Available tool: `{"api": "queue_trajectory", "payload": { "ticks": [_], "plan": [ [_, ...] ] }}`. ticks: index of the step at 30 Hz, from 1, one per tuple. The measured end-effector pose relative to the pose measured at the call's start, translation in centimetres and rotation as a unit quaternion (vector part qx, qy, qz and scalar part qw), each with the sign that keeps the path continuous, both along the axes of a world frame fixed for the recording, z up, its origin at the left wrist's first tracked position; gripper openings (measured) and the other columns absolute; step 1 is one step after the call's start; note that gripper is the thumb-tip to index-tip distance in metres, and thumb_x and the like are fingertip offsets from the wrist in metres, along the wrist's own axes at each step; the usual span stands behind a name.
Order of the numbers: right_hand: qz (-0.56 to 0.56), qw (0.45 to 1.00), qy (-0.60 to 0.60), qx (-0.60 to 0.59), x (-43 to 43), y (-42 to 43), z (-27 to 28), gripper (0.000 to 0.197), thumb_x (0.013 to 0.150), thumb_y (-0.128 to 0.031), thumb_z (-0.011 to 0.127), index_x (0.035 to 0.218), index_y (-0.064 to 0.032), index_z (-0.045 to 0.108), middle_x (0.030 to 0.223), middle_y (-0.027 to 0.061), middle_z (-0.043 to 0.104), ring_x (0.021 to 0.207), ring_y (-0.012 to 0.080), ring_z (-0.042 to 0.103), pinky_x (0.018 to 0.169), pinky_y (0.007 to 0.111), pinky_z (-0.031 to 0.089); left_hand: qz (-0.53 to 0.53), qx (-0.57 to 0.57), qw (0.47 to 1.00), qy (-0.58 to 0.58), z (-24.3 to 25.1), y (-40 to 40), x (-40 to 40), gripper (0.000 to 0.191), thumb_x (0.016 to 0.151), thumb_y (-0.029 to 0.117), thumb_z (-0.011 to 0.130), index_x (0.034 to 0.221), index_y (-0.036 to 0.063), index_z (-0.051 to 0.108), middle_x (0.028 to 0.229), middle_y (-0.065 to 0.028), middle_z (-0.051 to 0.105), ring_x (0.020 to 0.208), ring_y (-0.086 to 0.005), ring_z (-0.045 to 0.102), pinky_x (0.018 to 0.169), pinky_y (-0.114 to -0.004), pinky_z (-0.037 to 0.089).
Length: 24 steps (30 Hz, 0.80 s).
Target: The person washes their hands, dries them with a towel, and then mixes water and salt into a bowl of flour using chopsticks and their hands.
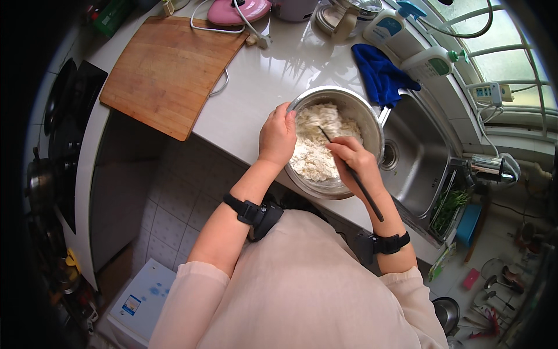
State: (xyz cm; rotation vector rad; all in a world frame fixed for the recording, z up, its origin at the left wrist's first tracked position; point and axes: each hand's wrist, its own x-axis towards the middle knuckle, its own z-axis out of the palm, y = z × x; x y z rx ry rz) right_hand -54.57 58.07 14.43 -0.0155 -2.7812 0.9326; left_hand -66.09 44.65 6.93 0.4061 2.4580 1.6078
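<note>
A round stainless steel bowl (370,118) stands on the countertop beside the sink. Shaggy, floury dough (320,150) lies in it, partly blurred near the top. My left hand (279,135) grips the bowl's left rim, thumb on the edge. In my right hand (355,161) is a pair of dark chopsticks (366,194), slanting across the palm, their tips in the dough; whether both sticks show is hard to tell. The right hand is over the bowl's lower right part.
A wooden cutting board (174,72) overhangs the counter at the left. Right of the bowl is a steel sink (414,152) with a blue cloth (377,74) at its corner. Behind stand a spray bottle (386,26), a pump bottle (429,63) and a pink lid (239,11) with a white cord.
</note>
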Motion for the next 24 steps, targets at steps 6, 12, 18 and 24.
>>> {"api": "queue_trajectory", "payload": {
  "ticks": [6, 12, 18, 24],
  "plan": [
    [-0.149, 0.977, -0.061, -0.14, 3.5, 0.5, 0.2, 0.012, 0.084, 0.001, 0.056, 0.093, 0.0024, 0.064, 0.092, 0.0124, 0.061, 0.074, 0.0186, 0.066, 0.064, 0.025, 0.052, -0.003, 0.005, 1.0, 0.004, 0.1, 0.3, 0.3, 0.026, 0.092, 0.022, 0.044, 0.109, 0.0041, 0.054, 0.101, -0.0178, 0.06, 0.092, -0.0357, 0.057, 0.079, -0.041, 0.046],
    [-0.119, 0.924, -0.111, -0.346, 3.1, -2.7, 0.7, 0.015, 0.087, 0.001, 0.053, 0.097, 0.0047, 0.062, 0.092, 0.0113, 0.059, 0.078, 0.0166, 0.065, 0.066, 0.025, 0.053, -0.011, -0.003, 1.0, 0.0, 0.0, 0.4, 0.4, 0.027, 0.092, 0.023, 0.043, 0.11, 0.0043, 0.054, 0.102, -0.0177, 0.06, 0.092, -0.0355, 0.057, 0.079, -0.041, 0.046],
    [-0.049, 0.998, 0.001, -0.029, 1.3, 0.9, 0.4, 0.016, 0.081, -0.001, 0.059, 0.097, -0.0016, 0.064, 0.092, 0.012, 0.061, 0.08, 0.024, 0.063, 0.069, 0.028, 0.049, -0.013, 0.001, 1.0, 0.001, -0.2, 0.4, 0.4, 0.028, 0.093, 0.023, 0.043, 0.11, 0.0038, 0.053, 0.102, -0.018, 0.06, 0.092, -0.0355, 0.057, 0.079, -0.041, 0.046],
    [-0.151, 0.985, 0.009, -0.077, 1.8, 5.1, 3.4, 0.015, 0.082, -0.005, 0.06, 0.095, 0.0006, 0.066, 0.089, 0.0127, 0.063, 0.081, 0.0217, 0.062, 0.074, 0.028, 0.047, -0.014, 0.005, 1.0, 0.001, 0.2, 0.2, 0.3, 0.029, 0.093, 0.023, 0.043, 0.11, 0.0031, 0.053, 0.101, -0.0187, 0.06, 0.092, -0.0356, 0.057, 0.078, -0.041, 0.046]
  ]
}}
